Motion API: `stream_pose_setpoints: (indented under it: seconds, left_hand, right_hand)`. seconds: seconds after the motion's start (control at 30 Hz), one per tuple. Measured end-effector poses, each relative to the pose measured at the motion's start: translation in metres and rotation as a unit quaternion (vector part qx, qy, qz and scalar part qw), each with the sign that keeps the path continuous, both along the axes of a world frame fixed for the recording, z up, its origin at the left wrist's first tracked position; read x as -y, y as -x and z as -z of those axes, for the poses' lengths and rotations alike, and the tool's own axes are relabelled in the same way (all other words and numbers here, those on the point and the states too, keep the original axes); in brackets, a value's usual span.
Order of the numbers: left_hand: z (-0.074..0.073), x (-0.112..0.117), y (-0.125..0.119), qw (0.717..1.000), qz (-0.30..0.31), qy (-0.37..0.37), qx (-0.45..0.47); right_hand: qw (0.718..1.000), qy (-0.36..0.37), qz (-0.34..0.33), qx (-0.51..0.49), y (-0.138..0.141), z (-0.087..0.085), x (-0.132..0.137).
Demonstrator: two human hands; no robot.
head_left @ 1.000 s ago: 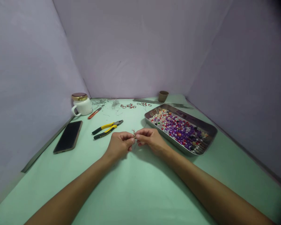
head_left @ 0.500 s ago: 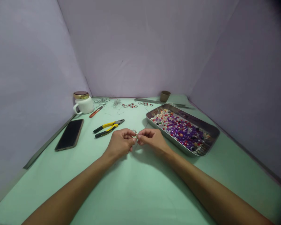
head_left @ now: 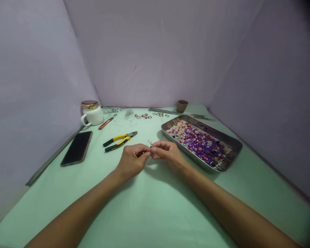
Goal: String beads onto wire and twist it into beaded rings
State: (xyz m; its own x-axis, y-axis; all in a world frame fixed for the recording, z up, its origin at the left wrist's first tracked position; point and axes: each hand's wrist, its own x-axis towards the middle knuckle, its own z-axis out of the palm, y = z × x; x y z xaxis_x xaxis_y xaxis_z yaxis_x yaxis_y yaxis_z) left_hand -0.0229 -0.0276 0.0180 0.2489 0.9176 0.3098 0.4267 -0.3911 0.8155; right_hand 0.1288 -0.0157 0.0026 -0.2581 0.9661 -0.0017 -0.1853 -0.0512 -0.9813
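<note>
Both hands meet over the middle of the green table. My left hand (head_left: 134, 159) pinches a small string of beads (head_left: 151, 144) between thumb and forefinger. My right hand (head_left: 168, 153) grips the same beads from the other side, thumb against fingers. A few silvery beads stick up above the fingertips; the rest is hidden by the fingers. Left of my left hand lie pliers (head_left: 120, 140) with yellow and black handles. Beside my right hand stands a metal tray (head_left: 193, 159) holding many loose beads (head_left: 200, 141), mostly purple, red, white and gold.
A phone (head_left: 76, 148) lies at the left, with a white lidded mug (head_left: 93, 116) behind it. An orange-handled tool (head_left: 106, 123), wire scraps (head_left: 129, 113), beaded pieces (head_left: 144, 116), long thin wires (head_left: 167, 111) and a brown cup (head_left: 182, 106) are along the back, near the walls.
My left fingers have closed into a tighter pinch near the right fingertips. The beads, seen as a curve before, now show as a short upright bit above the fingers.
</note>
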Motion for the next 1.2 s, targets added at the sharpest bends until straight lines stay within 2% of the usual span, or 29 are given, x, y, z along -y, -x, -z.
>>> stream_pose_setpoints:
  seconds: [0.27, 0.5, 0.57, 0.63, 0.7, 0.77, 0.87, 1.0, 1.07, 1.2]
  left_hand:
    - [0.003, -0.003, 0.002, 0.999, 0.008, 0.024, -0.026]
    - [0.005, -0.003, 0.002, 0.997, 0.022, -0.048, -0.052]
    - [0.005, -0.004, 0.001, 0.997, 0.031, -0.047, -0.051]
    - [0.004, -0.005, 0.001, 1.0, 0.017, 0.019, -0.016]
    - [0.002, -0.009, 0.002, 0.989, -0.01, 0.129, 0.076]
    - [0.001, -0.014, 0.004, 0.956, -0.027, 0.223, 0.19]
    - [0.001, -0.019, 0.007, 0.909, -0.018, 0.299, 0.291]
    - [0.005, -0.018, 0.006, 0.878, 0.015, 0.367, 0.307]
    - [0.006, -0.016, 0.004, 0.877, 0.03, 0.374, 0.299]
    - [0.008, -0.014, 0.003, 0.89, 0.026, 0.369, 0.269]
  right_hand:
    - [0.998, -0.041, 0.021, 0.044, 0.001, -0.001, -0.001]
    - [0.998, -0.061, 0.005, 0.033, 0.0, 0.002, -0.001]
    - [0.998, -0.057, 0.002, 0.025, 0.0, 0.002, -0.001]
    - [0.998, -0.052, 0.01, 0.027, 0.0, 0.002, -0.002]
    - [0.998, -0.049, 0.026, 0.033, -0.002, 0.001, -0.004]
    - [0.997, -0.048, 0.048, 0.035, -0.004, -0.001, -0.006]
    - [0.995, -0.052, 0.063, 0.051, -0.005, -0.002, -0.008]
    - [0.994, -0.038, 0.0, 0.101, -0.002, 0.0, -0.006]
    - [0.995, -0.024, -0.023, 0.096, 0.0, 0.003, -0.005]
    - [0.997, 0.011, -0.025, 0.078, 0.003, 0.011, -0.005]
